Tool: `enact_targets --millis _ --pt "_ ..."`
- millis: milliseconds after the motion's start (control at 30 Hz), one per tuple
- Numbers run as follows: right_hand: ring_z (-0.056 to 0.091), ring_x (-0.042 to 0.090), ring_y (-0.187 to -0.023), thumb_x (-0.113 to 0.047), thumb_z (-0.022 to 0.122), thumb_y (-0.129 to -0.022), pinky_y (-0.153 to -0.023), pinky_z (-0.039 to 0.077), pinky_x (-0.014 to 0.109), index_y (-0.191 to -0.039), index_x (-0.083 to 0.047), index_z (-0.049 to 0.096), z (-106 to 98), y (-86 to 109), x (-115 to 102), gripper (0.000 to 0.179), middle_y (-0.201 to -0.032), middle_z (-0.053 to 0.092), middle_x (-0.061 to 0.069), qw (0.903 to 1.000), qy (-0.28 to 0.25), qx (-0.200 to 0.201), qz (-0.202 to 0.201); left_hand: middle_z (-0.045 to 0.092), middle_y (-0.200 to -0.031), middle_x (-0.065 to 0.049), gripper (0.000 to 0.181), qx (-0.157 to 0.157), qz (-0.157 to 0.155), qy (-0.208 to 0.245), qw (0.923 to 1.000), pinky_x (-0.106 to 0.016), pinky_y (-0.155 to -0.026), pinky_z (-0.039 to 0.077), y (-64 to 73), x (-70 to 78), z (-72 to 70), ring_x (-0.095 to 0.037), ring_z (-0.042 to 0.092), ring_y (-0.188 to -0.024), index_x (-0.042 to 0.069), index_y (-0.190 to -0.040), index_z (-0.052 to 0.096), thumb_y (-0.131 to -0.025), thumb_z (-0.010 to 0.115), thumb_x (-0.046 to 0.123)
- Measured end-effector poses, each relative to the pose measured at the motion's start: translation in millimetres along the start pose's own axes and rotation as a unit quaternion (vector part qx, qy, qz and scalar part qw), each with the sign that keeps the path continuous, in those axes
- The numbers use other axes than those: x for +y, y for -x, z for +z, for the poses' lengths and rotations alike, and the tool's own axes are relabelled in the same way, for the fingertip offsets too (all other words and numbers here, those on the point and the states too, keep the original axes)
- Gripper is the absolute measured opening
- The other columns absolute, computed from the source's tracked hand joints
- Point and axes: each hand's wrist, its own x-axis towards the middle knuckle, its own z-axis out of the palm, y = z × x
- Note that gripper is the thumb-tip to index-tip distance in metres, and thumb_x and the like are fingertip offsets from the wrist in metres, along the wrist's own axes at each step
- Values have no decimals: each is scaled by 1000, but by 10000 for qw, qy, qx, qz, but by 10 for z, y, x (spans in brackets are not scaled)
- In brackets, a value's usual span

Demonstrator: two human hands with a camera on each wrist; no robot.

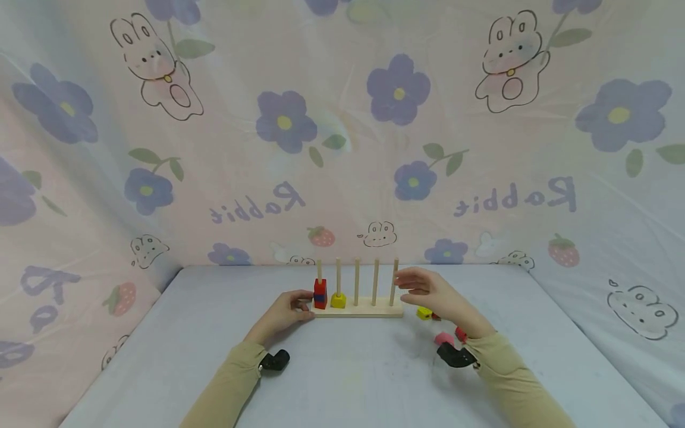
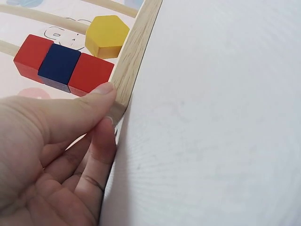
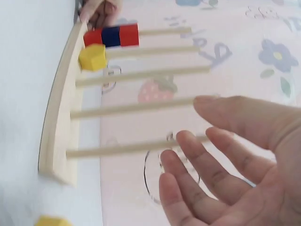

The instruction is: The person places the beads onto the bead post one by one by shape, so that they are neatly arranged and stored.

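A wooden peg board (image 1: 364, 311) with several upright pegs stands near the far edge of the table. Its leftmost peg carries a stack of red (image 2: 91, 73), dark blue (image 2: 59, 67) and red (image 2: 34, 57) blocks. On the second peg sits a yellow hexagonal block (image 2: 107, 35); the other pegs hold nothing. My left hand (image 1: 282, 312) pinches the board's left end between thumb and index finger, right beside the bottom red block. By the rightmost pegs, my right hand (image 1: 439, 297) is raised with fingers loosely bent and apart, holding nothing.
Loose blocks lie on the white table (image 1: 342, 374) under and beside the right hand: a yellow one (image 1: 424, 312), a pink one (image 1: 443, 339) and a red one (image 1: 461, 334). Behind the table hangs a patterned cloth (image 1: 342, 196).
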Motion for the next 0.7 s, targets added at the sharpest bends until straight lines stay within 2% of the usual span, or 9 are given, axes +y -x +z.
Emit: enact_targets --millis 100,300,400,567,700 --pt "52 35 -117 -9 68 -89 -96 42 41 -132 -1 50 -145 98 75 47 -127 55 22 9998 50 144 133 63 -97 -2 50 -52 -47 8 10000 -37 -83 42 2 -6 -3 -17 55 -83 5 -126 59 -81 77 13" --pt "50 39 -119 -15 66 -91 -90 46 32 -131 -1 49 -355 237 268 46 -128 54 20 9984 341 235 380 62 -89 -2 50 -46 -92 -125 9999 -37 -82 42 -1 -6 -12 -17 55 -83 6 -128 58 -81 76 14" --pt "50 43 -118 -10 64 -92 -89 47 32 -130 0 50 -420 296 371 43 -126 55 20 9974 489 169 497 62 -89 -1 50 -42 -133 -126 9998 -36 -83 42 -1 -2 -11 -17 54 -84 6 -128 58 -82 76 13" --pt "51 45 -114 3 58 -91 -85 50 34 -129 4 50 -497 355 527 38 -125 53 27 9964 583 -124 602 61 -89 -1 50 -35 -158 -80 9998 -35 -82 42 3 4 0 -17 54 -83 5 -128 58 -81 76 12" --pt "52 44 -112 10 53 -90 -86 49 35 -127 6 51 -522 354 603 38 -124 54 29 9960 690 -319 472 62 -91 -2 50 -5 -88 -42 10000 -37 -83 41 -5 14 2 -17 55 -82 4 -127 58 -81 76 10"
